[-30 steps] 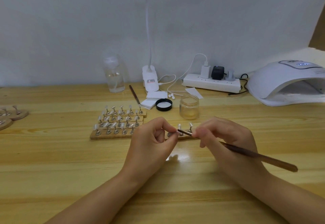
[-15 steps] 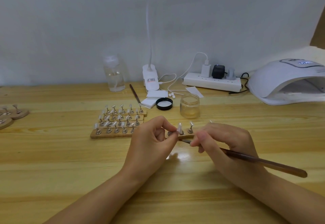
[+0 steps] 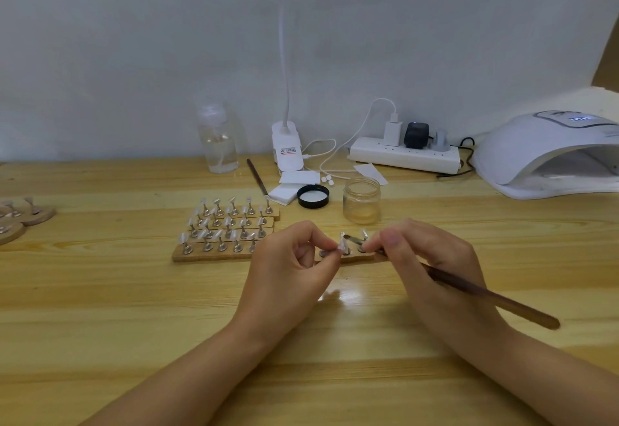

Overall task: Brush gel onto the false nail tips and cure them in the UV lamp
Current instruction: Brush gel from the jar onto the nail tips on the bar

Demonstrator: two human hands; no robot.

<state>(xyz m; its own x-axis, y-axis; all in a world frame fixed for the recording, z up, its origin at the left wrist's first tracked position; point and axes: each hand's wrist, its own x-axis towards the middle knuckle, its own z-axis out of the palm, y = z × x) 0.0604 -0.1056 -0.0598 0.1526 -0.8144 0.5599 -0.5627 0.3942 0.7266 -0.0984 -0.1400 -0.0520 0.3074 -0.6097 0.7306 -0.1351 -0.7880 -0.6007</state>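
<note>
My left hand (image 3: 294,271) pinches a false nail tip on its small metal stand (image 3: 342,245), just above a wooden strip (image 3: 355,257). My right hand (image 3: 432,265) grips a brown-handled gel brush (image 3: 485,296); its bristle end touches the top of that tip. Another tip stand (image 3: 364,236) rises on the strip beside my right fingers. An open glass gel jar (image 3: 361,201) sits behind my hands. At the far right stands the white UV lamp (image 3: 549,154), its opening facing me.
Wooden strips with several tip stands (image 3: 227,224) lie left of my hands. A black lid (image 3: 313,196), white pads (image 3: 291,186), a second brush (image 3: 257,176), a clear bottle (image 3: 217,137), a lamp base (image 3: 287,151) and a power strip (image 3: 405,154) line the back. Round wooden holders (image 3: 23,216) sit far left.
The brush tip dropped below the held nail tip, then rose to touch its top. My left hand has stayed in place with the tip stand.
</note>
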